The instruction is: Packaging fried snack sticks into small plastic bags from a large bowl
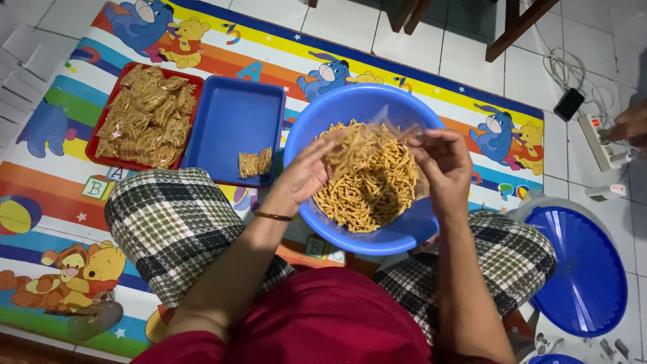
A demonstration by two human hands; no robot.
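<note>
A big blue bowl (397,236) sits between my knees, filled with yellow stick snacks (367,192). Over it, both hands hold a small clear plastic bag (381,138) partly filled with the snacks. My left hand (303,175) grips the bag's left side, and a thin bangle is on that wrist. My right hand (441,165) pinches the bag's right edge. A blue tray (232,118) to the left holds one filled packet (255,162). Further left, a red tray (114,91) is piled with several filled packets (148,114).
I sit cross-legged in checked trousers on a colourful cartoon play mat (60,202) over white tiles. A blue lid on a container (583,269) stands at my right. Another person's hand (630,125) rests by a power strip (603,141) at the far right, near chair legs (515,27).
</note>
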